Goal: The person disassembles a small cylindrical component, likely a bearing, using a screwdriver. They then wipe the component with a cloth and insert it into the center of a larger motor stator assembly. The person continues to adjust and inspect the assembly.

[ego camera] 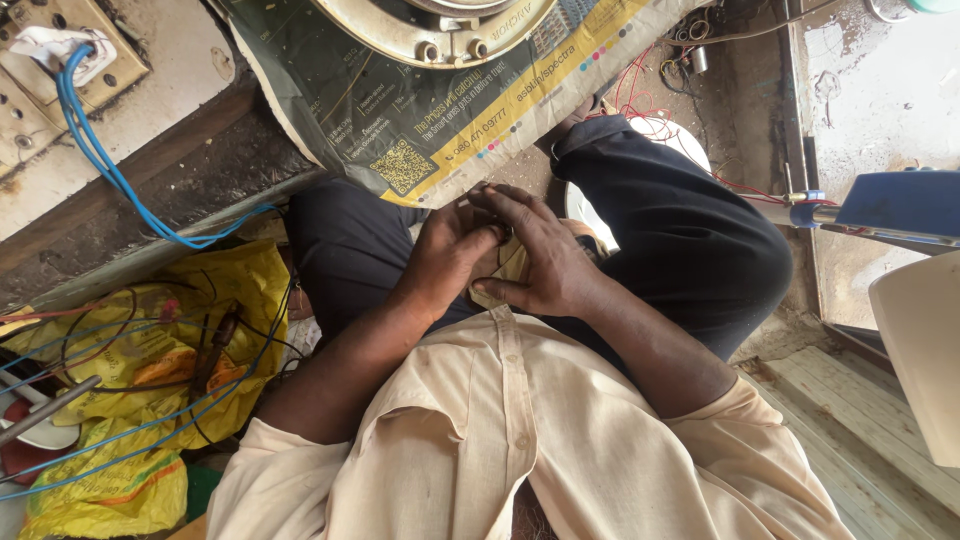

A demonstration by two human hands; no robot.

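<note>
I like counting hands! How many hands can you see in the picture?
2. The left hand and the right hand are pressed together over the lap, at the hem of the cream shirt. No other person's hands show.

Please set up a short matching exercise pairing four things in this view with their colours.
Things:
1. Cable running from the wall socket
2. Plastic bag beside the left hand's forearm
3. Shirt whose hem the right hand touches
4. Trousers

Colours:
A. Cream
B. Dark navy
C. Blue
D. Yellow

Pairs: 1-C, 2-D, 3-A, 4-B
</note>
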